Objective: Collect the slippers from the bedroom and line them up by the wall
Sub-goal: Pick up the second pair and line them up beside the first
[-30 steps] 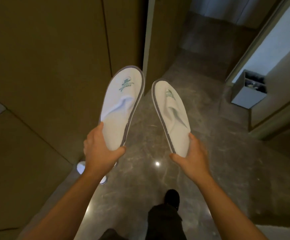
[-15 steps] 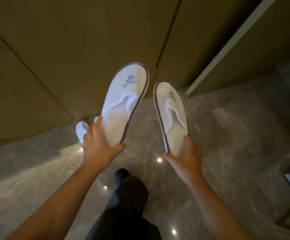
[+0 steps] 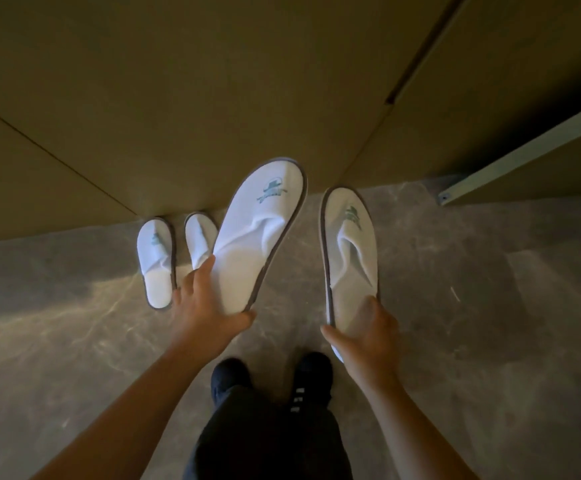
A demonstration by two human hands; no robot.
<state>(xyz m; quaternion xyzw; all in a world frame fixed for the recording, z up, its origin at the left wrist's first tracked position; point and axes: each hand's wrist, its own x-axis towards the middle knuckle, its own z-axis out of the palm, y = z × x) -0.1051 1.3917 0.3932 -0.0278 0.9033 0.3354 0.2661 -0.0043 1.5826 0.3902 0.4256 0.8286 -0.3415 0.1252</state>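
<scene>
I hold two white slippers with grey edging and a teal logo above the floor. My left hand grips the heel of one slipper, toe pointing at the wall. My right hand grips the heel of the other slipper. Two more white slippers stand side by side on the floor with their toes against the wall: the left one is fully visible, the right one is partly hidden behind my left hand and its slipper.
The floor is glossy grey marble with glare at the left. My two dark shoes stand just behind the held slippers. A pale door edge or frame juts out at the right.
My view has turned to face the wall squarely and I have stepped closer. The pair on the floor has come fully into view, and both held slippers are lower, nearer the wall base.
</scene>
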